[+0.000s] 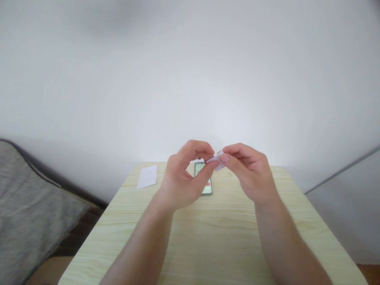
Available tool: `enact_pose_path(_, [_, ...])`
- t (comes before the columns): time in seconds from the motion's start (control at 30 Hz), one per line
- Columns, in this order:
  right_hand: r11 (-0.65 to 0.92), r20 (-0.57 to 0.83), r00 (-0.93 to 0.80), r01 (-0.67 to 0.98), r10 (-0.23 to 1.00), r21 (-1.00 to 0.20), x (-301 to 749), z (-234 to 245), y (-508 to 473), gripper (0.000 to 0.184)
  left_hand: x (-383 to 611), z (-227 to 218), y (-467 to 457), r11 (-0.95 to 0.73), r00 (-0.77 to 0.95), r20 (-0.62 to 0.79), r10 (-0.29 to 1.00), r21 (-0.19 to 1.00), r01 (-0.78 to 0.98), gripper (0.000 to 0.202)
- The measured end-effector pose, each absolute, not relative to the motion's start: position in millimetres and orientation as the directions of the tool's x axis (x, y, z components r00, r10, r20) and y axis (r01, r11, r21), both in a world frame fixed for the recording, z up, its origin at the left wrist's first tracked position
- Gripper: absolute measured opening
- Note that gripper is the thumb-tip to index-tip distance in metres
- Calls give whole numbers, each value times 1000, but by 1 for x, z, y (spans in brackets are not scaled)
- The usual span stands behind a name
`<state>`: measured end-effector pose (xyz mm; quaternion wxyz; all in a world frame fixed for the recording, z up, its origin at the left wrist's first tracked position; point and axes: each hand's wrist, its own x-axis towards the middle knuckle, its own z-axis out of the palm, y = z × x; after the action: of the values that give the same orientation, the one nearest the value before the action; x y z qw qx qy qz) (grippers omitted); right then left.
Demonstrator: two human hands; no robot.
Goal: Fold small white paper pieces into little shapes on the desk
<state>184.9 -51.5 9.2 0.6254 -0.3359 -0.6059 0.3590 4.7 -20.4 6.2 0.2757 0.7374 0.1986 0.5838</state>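
A small piece of folded white paper [219, 161] is held up above the far part of the table, between my two hands. My left hand [188, 174] pinches its left corner between thumb and fingertips. From the other side, my right hand [251, 170] grips it, the thumb lying on its near face. Below and behind my left hand lies a phone [207, 190] with its screen lit; my fingers cover much of it. Off to the left, a flat white sheet of paper [147, 177] rests on the table.
The light wood-grain table [213, 245] reaches to a white wall [190, 79] at the back. Left of it, lower down, is a grey fabric-covered surface [32, 213] with a dark edge. A pale panel [350, 209] stands on the right.
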Motion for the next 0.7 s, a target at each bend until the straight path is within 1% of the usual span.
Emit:
enact_pose_path(0.23, [539, 538, 38, -14, 842, -842, 185, 10, -53, 2, 4, 6, -21, -753, 245, 731, 637, 658, -5, 23])
enact_pose_path(0.4, [546, 544, 50, -17, 837, -838, 188, 8, -52, 4, 0, 9, -20, -721, 297, 680, 671, 691, 47, 6])
enact_pose_path(0.57, [525, 522, 56, -38, 851, -851, 189, 7, -52, 4, -1, 10, -19, -713, 296, 665, 686, 696, 86, 9])
enact_pose_path(0.7, [529, 528, 44, -9, 848, -849, 188, 9, -53, 2, 1, 12, -20, -711, 312, 653, 690, 692, 124, 11])
